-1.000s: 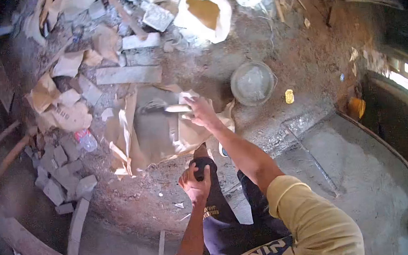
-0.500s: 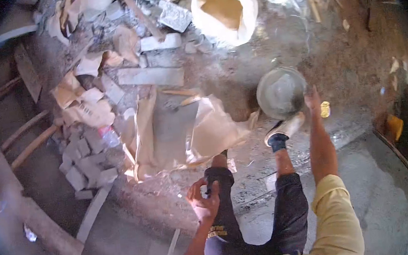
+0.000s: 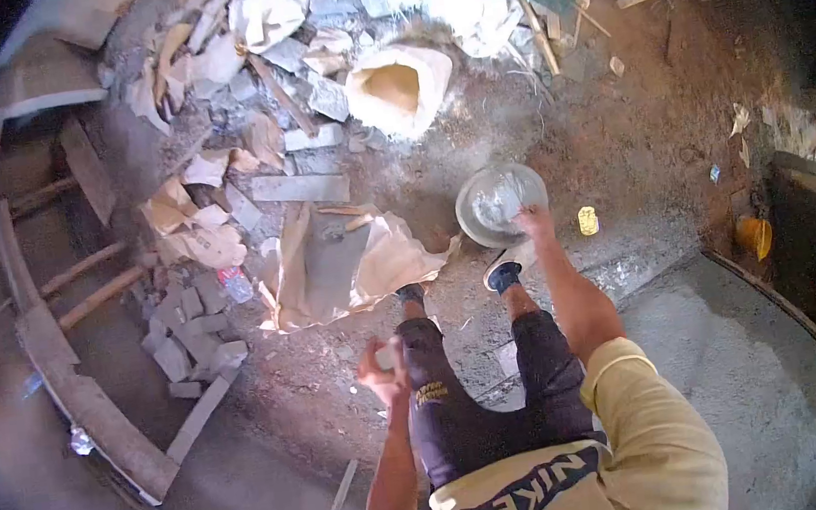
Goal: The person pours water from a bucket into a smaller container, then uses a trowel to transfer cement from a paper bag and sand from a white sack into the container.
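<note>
My right hand point(image 3: 534, 223) is at the right inner edge of a round grey basin point(image 3: 501, 206) on the ground by my right foot; its fingers are closed, and what they hold, if anything, is too small to make out. Near my left knee, my left hand point(image 3: 382, 367) is curled with its fingers bent round a small greyish thing I cannot identify. An opened paper bag point(image 3: 389, 262) with grey powder point(image 3: 334, 263) lies in front of my left foot.
A white sack point(image 3: 424, 82) with a yellowish inside stands ahead. Broken blocks point(image 3: 173, 357) and torn paper point(image 3: 200, 240) lie at the left, beside a wooden frame point(image 3: 111, 430). A yellow container point(image 3: 754, 236) is at the right, near smooth grey concrete point(image 3: 723, 370).
My right hand has moved from the basin's outer right side to over its inner edge. The view has shifted, so the ground objects appear further left.
</note>
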Tool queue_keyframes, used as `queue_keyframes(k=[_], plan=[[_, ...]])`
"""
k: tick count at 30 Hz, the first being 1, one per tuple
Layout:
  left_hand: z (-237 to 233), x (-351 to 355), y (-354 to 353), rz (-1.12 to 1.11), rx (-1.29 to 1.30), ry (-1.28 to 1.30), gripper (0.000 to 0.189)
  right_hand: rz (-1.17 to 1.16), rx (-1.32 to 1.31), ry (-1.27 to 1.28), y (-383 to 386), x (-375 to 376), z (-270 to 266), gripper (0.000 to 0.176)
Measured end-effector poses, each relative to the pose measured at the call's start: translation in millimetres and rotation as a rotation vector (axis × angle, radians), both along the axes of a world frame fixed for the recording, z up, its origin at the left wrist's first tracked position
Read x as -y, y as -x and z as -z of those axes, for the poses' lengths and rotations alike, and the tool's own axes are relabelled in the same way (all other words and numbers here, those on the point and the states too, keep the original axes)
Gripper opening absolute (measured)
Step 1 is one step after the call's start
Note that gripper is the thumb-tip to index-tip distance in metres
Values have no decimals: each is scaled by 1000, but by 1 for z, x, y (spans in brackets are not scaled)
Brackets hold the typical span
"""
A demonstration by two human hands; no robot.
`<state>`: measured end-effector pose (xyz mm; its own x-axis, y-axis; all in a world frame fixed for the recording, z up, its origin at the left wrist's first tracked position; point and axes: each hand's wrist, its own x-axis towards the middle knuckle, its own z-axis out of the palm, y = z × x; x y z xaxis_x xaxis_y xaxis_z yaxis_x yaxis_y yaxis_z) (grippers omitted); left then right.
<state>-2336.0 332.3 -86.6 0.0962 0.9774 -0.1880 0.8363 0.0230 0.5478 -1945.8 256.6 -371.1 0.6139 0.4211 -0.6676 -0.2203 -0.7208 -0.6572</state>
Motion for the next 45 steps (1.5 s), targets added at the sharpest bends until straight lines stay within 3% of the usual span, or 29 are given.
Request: queue_keyframes(k=[1,2,5,6,8,11,12,13,14,15,19,20,22,24,26,27,28,29,30,31,32,33,34,35,36,37,38,39,45], plan=[[-21,-4,6,-237,190,84,39,159,19,-70,1,9,-18,10],[-53,-6,8,-266,167,20,39,206,-213,-120,-11,9,-95,11],[-147,-1,-12,-489,207,-95,40,299,-324,-224,-37,35,-178,13],[-153,5,-8,-469,228,-101,40,496,-310,-256,-38,41,-202,13],[-147,32,29,-518,56,-116,42,523,-315,-266,-45,63,-228,12],[-131,59,45,-540,34,262,50,430,-266,-373,-78,110,-208,8],[-128,62,33,-531,9,413,50,355,13,-406,-79,131,-177,7],[-63,67,74,-539,182,645,48,285,303,-422,-88,139,-161,6],[-18,71,96,-552,320,887,47,524,80,-269,-103,132,-195,7],[-14,68,75,-419,297,875,42,748,-171,-124,-117,126,-235,8],[8,19,7,18,351,905,37,953,-190,-216,-165,157,-282,8],[-26,4,-36,-99,148,885,32,982,-155,-140,-178,174,-280,9],[-71,-35,-117,296,212,622,29,1021,-140,35,-213,216,-242,8],[-113,-73,-208,-111,99,756,29,1161,-227,42,-241,245,-236,10],[-100,-120,-227,-25,116,691,30,1340,-296,-16,-249,281,-244,10],[-77,-152,-247,49,209,613,31,847,23,203,-247,322,-205,9],[-55,-188,-257,323,-36,233,31,318,313,397,-271,325,-224,14],[-43,-228,-272,566,-242,-177,31,854,9,141,-283,328,-252,11],[-55,-282,-285,535,-378,-109,38,1480,-155,-100,-302,315,-312,11],[-87,-300,-341,494,-505,-46,45,1670,-212,-305,-313,331,-305,10],[-113,-304,-404,342,-277,-378,38,1639,-22,-298,-321,343,-298,11],[-151,-322,-473,496,-237,-680,42,1670,-157,-199,-333,348,-338,12],[-191,-346,-561,393,-286,-511,44,1740,-187,-187,-347,347,-348,11],[-259,-334,-664,545,-169,-442,44,1852,-195,-152,-362,349,-358,9],[-248,-366,-732,691,43,-719,45,1960,-208,-113,-378,352,-369,7],[-301,-344,-831,782,180,-234,44,1929,-215,-72,-392,358,-376,6],[-324,-327,-926,977,263,-202,46,1904,-230,-34,-400,364,-378,6],[-393,-255,-1024,1179,232,-287,46,2007,-211,-133,-405,369,-368,7],[-423,-81,-1388,2031,291,-278,48,2322,-243,-307,-496,383,-372,8]])
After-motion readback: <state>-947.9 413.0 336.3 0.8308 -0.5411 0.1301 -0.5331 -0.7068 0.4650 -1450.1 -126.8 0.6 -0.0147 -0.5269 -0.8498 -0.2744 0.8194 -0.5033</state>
